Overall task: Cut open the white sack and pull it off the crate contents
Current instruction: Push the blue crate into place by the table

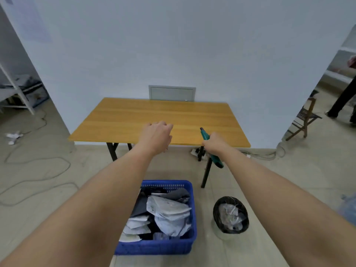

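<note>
A blue plastic crate (185, 245) stands on the floor below me, filled with white and grey packets (167, 212) and dark items. No white sack covers it in this view. My right hand (214, 144) is shut on a teal utility knife (206, 136), held over the front edge of the wooden table (134, 116), its tip pointing away from me. My left hand (157, 136) hovers palm down over the table's front edge, fingers loosely curled, holding nothing.
A black-lined waste bin (230, 214) with crumpled plastic sits right of the crate. Cables (38, 170) trail across the floor at left. A folding wooden chair (304, 120) and another person's leg (341, 101) are at the far right. White shelving (17, 89) stands at left.
</note>
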